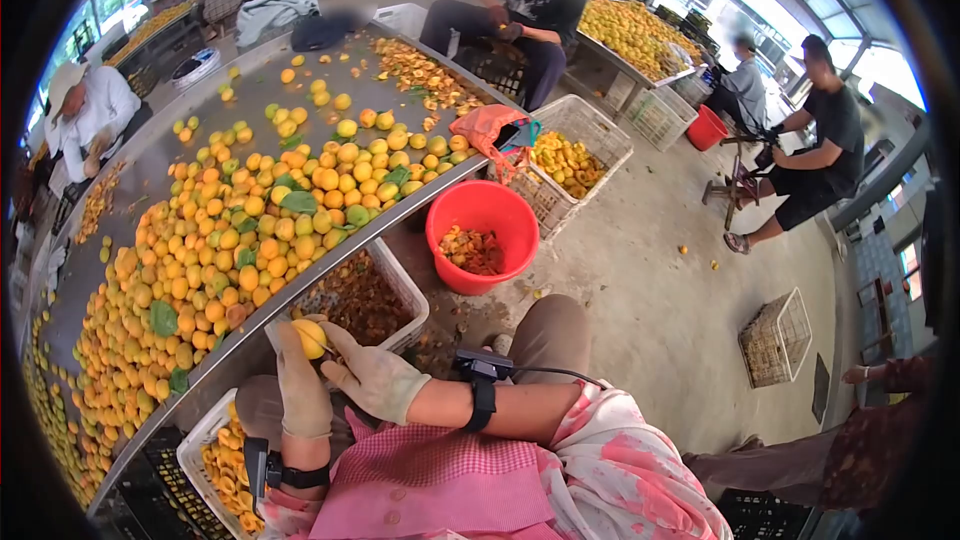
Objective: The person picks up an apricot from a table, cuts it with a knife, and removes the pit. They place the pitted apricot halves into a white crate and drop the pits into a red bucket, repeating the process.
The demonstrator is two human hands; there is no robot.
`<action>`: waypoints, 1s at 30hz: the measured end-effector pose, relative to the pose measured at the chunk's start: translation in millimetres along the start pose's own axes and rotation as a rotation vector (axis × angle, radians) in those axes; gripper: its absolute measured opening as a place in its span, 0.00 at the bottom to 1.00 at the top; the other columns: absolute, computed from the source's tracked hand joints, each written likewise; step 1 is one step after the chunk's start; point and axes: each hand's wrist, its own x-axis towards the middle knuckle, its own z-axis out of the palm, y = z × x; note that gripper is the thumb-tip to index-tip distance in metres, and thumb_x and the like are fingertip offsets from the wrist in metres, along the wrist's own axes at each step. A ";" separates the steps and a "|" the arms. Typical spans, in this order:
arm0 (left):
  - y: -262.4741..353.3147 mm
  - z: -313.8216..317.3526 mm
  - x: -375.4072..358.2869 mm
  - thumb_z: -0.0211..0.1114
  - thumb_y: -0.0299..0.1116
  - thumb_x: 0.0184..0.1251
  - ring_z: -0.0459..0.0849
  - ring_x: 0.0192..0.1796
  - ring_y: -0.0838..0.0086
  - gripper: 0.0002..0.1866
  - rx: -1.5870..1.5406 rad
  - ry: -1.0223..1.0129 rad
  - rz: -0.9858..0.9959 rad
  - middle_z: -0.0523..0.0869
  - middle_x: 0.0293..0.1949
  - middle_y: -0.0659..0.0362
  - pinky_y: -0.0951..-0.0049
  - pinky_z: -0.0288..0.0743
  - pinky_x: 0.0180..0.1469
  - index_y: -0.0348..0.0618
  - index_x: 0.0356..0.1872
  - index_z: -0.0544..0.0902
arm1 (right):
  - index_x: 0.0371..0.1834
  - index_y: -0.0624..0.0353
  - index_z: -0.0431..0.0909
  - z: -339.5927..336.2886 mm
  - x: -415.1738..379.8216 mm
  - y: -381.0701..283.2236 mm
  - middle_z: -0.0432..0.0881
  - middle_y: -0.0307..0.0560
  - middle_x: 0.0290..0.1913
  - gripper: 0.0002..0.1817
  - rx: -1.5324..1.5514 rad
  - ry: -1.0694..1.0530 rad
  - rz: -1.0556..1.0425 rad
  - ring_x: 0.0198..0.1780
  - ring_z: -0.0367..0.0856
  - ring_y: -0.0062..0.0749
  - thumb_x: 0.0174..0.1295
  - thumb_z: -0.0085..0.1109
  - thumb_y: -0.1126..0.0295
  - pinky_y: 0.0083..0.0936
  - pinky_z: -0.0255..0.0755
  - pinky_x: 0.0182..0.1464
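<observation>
Fruit (311, 338) sits grasped in left hand (304, 380); right hand (375, 380) (grip unclear) touches it.

We count two gloved hands, one left hand (302, 385) and one right hand (378, 382), with one yellow fruit (311, 339) between them. We see two red buckets, one near bucket (470, 275) and one far bucket (706, 130), and one orange bag (487, 135). The fruits (215, 265) heaped on our surface (225, 105) are too many to count.
</observation>
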 end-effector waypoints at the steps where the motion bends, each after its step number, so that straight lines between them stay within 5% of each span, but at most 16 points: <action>1: -2.6 -1.1 1.4 0.40 0.60 0.79 0.79 0.46 0.74 0.33 -0.076 -0.012 -0.031 0.81 0.44 0.60 0.74 0.72 0.52 0.37 0.51 0.78 | 0.73 0.58 0.50 -6.5 -0.9 -0.4 0.81 0.70 0.34 0.31 0.007 -0.012 0.030 0.38 0.81 0.66 0.72 0.44 0.57 0.53 0.73 0.41; 9: -2.9 2.8 0.9 0.45 0.63 0.76 0.77 0.55 0.72 0.36 -0.240 -0.078 -0.167 0.77 0.53 0.57 0.72 0.75 0.53 0.36 0.64 0.69 | 0.79 0.55 0.40 -6.0 5.6 11.2 0.82 0.71 0.40 0.39 0.076 -0.046 0.023 0.42 0.82 0.64 0.71 0.47 0.56 0.47 0.74 0.47; 23: 20.9 4.7 -12.2 0.51 0.48 0.78 0.77 0.52 0.73 0.27 0.044 -0.107 -0.244 0.77 0.52 0.57 0.74 0.74 0.52 0.36 0.64 0.69 | 0.77 0.52 0.49 -16.8 10.7 17.3 0.80 0.63 0.50 0.39 0.319 -0.091 -0.046 0.47 0.83 0.55 0.64 0.56 0.62 0.38 0.75 0.51; 26: 11.8 -1.0 -9.8 0.49 0.50 0.78 0.77 0.53 0.73 0.28 0.142 -0.131 -0.241 0.78 0.53 0.56 0.74 0.73 0.52 0.33 0.63 0.70 | 0.77 0.49 0.51 -28.9 7.6 0.8 0.80 0.59 0.52 0.40 0.408 -0.248 0.242 0.50 0.83 0.51 0.62 0.59 0.63 0.38 0.73 0.55; 30: 3.5 -4.3 -10.1 0.54 0.47 0.77 0.77 0.50 0.74 0.26 0.053 -0.096 -0.183 0.78 0.51 0.57 0.73 0.73 0.51 0.32 0.62 0.71 | 0.75 0.47 0.52 -4.5 15.6 23.8 0.81 0.56 0.49 0.39 0.227 -0.077 -0.036 0.43 0.84 0.41 0.60 0.60 0.64 0.32 0.78 0.46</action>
